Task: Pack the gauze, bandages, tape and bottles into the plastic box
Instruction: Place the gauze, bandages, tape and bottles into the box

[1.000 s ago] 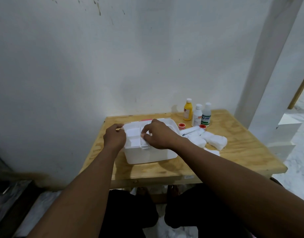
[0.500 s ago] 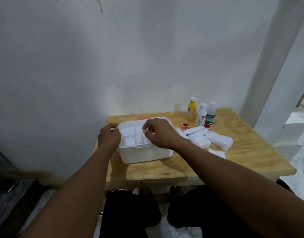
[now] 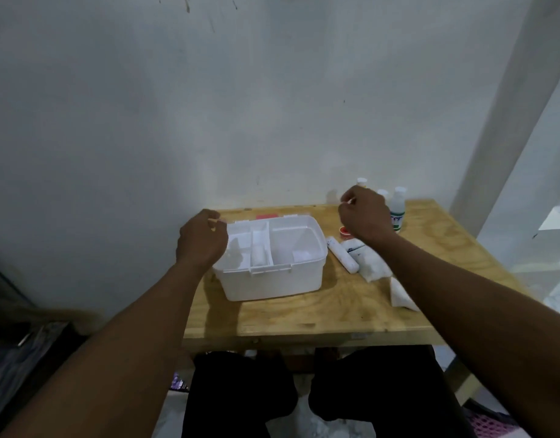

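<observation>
White plastic box (image 3: 274,279), open-topped, sits on the pale wooden table (image 3: 304,317) just past my knees in dark trousers (image 3: 240,390). My left hand (image 3: 201,238) grips its left rim with curled fingers. Inside I count one white roll (image 3: 258,256) in the narrow middle compartment and one flat white pad (image 3: 301,256) in the large right one. Right of the box lie one flat white packet (image 3: 400,295), soft white gauze packs (image 3: 372,263) half hidden under my right forearm, one long rolled bandage (image 3: 342,254), then one red tape roll (image 3: 345,230). Farther back my right hand (image 3: 364,216) hovers with fingers curled, covering parts of the three plastic bottles (image 3: 397,210) by the wall; whether it holds anything I cannot tell.
</observation>
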A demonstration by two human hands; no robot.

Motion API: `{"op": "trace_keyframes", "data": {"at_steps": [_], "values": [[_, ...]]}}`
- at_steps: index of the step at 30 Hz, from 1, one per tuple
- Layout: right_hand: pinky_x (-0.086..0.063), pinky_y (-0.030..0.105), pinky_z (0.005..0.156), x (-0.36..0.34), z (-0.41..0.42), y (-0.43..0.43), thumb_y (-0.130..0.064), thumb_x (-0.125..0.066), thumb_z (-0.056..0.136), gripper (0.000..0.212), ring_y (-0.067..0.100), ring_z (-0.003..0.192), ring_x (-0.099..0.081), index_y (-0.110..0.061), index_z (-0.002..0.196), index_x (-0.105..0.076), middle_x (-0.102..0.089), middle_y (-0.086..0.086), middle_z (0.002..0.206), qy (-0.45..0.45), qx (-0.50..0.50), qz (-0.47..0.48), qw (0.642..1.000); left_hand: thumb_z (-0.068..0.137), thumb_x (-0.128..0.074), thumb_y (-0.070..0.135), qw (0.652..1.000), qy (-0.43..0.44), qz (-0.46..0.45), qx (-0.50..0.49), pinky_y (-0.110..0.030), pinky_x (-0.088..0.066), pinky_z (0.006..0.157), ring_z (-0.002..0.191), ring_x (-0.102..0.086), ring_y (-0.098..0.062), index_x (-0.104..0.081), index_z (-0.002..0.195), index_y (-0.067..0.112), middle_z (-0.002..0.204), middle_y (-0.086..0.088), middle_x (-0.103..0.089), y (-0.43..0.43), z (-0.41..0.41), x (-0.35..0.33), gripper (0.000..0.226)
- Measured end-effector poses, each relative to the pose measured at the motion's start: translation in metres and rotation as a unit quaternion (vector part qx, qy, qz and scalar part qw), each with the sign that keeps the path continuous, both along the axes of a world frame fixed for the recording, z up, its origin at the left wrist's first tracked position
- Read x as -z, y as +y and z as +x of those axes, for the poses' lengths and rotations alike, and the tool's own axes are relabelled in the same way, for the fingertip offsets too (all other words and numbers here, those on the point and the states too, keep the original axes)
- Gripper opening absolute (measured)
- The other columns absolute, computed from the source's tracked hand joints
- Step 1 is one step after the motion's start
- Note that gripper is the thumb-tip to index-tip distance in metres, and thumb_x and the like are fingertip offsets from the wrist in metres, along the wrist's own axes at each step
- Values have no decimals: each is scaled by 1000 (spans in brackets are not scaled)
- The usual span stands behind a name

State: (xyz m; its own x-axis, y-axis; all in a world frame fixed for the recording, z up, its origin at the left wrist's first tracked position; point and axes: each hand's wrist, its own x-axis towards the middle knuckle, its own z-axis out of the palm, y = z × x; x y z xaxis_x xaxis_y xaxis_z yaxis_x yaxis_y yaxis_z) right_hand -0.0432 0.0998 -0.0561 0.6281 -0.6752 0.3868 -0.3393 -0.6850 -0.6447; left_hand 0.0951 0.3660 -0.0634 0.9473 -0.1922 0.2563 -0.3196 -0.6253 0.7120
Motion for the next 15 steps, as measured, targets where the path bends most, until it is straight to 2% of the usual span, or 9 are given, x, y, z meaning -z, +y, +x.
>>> {"op": "trace_keyframes", "data": {"at_steps": [2, 5, 7, 11, 15], "values": [[-45, 33, 80, 3, -13, -24, -21, -54, 87, 18, 29, 100, -63, -14, 94, -68, -69, 9, 101, 37, 41, -21, 998, 94, -59, 30, 998, -48, 26, 30, -33, -49, 90, 108, -65, -28, -68, 119, 21, 118, -6, -69, -11, 1, -11, 28], [-48, 35, 76, 11, -30, -52, -20, -53, 86, 17, 33, 96, -64, -12, 87, -68, -70, 11, 97, 105, 70, -29, 992, 93, -60, 30, 987, -104, 69, 105, -36, -51, 93, 108, -64, -27, -68, 118, 22, 118, -6, -68, -42, -7, -24, 27], [-48, 34, 73, 17, -38, -63, -19, -53, 84, 16, 33, 94, -64, -12, 86, -68, -70, 12, 95, 149, 67, -27, 986, 93, -60, 28, 973, -135, 93, 163, -33, -48, 91, 109, -63, -26, -69, 116, 20, 115, -6, -68, -71, -16, -27, 26], [-48, 35, 77, 30, -45, -76, -16, -57, 82, 20, 30, 99, -62, -15, 99, -68, -68, 10, 105, 187, 35, -25, 981, 91, -59, 29, 943, -157, 154, 249, -38, -51, 90, 109, -61, -25, -69, 115, 24, 112, -4, -66, -129, -35, -21, 26], [-51, 35, 72, 43, -44, -85, -16, -55, 82, 11, 28, 88, -62, -17, 87, -64, -67, 9, 97, 220, 13, -33, 975, 92, -58, 35, 897, -170, 264, 313, -40, -49, 93, 115, -59, -26, -67, 120, 26, 121, -3, -64, -178, -52, -17, 31]]}}
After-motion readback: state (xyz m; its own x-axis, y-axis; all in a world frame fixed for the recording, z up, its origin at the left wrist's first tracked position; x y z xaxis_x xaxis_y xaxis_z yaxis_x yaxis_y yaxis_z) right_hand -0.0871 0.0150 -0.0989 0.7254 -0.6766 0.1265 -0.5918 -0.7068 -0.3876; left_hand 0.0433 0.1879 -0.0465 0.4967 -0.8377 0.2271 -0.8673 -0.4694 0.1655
